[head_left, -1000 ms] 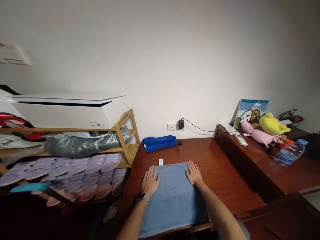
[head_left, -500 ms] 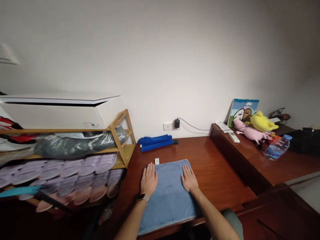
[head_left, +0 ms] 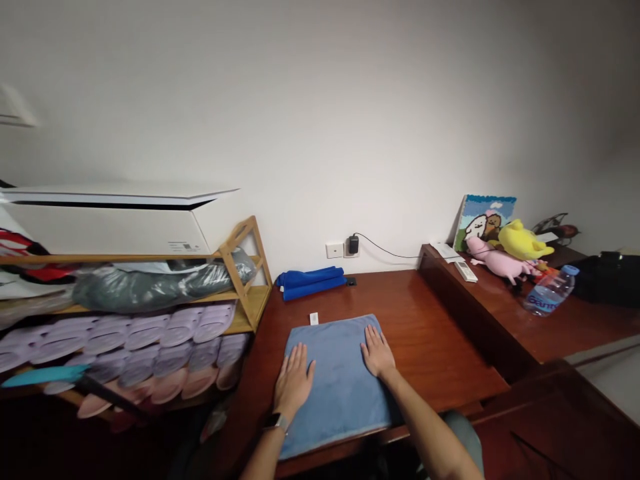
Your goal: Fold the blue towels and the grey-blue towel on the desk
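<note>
Smoothing the grey-blue cloth (head_left: pixel 341 387), apparently!
Pressing left hand (head_left: pixel 294 383) and right hand (head_left: pixel 379 355) open-palmed, gripping nothing; next, likely needing even pressure.

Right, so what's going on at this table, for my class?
A person's left hand and right hand lie flat, backs up, near opposite side edges of a squarish grey-blue plush cloth spread on a reddish-brown wooden table. Neither hand grips it. Beyond it, a folded bright-blue cloth lies near the pale wall.
</note>
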`<control>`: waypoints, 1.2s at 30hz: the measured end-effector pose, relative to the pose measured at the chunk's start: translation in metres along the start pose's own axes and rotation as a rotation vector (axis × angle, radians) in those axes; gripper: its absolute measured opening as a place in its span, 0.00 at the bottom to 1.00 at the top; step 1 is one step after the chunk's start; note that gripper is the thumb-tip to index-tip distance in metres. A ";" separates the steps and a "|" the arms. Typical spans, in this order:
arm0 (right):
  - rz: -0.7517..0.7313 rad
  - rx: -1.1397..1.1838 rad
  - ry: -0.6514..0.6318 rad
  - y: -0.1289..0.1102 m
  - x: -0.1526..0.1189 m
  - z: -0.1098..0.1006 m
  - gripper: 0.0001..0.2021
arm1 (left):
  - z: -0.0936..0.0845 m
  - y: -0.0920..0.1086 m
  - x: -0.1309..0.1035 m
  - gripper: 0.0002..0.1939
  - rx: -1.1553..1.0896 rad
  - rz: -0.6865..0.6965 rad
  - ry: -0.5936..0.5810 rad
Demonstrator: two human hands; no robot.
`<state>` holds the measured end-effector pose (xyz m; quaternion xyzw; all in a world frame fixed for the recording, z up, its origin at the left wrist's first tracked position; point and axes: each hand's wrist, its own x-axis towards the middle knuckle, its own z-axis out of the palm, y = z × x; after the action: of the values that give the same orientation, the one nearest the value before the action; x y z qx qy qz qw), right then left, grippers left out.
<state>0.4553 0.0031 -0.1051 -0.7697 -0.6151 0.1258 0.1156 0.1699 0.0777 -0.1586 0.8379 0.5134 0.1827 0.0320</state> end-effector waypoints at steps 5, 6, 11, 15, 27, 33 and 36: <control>0.011 -0.032 0.037 -0.003 -0.014 0.000 0.34 | -0.007 -0.025 -0.009 0.36 0.009 -0.042 0.007; 0.005 -0.035 0.068 -0.002 -0.021 0.005 0.34 | -0.008 -0.024 -0.009 0.36 0.008 -0.047 0.011; -0.011 -0.040 0.095 0.010 -0.063 0.030 0.34 | -0.015 -0.008 -0.008 0.36 0.006 0.010 0.067; -0.014 -0.045 0.066 0.012 -0.072 0.033 0.35 | -0.004 0.049 -0.013 0.35 -0.051 0.235 0.006; -0.012 -0.034 0.083 0.014 -0.069 0.033 0.34 | 0.021 0.025 -0.076 0.40 -0.035 0.058 -0.030; 0.009 -0.037 0.102 0.009 -0.074 0.028 0.33 | 0.006 -0.017 -0.102 0.41 0.022 -0.040 0.062; -0.011 -0.028 0.156 0.004 -0.088 0.033 0.34 | 0.007 -0.014 -0.101 0.42 0.019 -0.045 0.068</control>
<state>0.4295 -0.0830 -0.1332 -0.7754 -0.6100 0.0561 0.1533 0.1196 -0.0029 -0.1962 0.8198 0.5345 0.2054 0.0110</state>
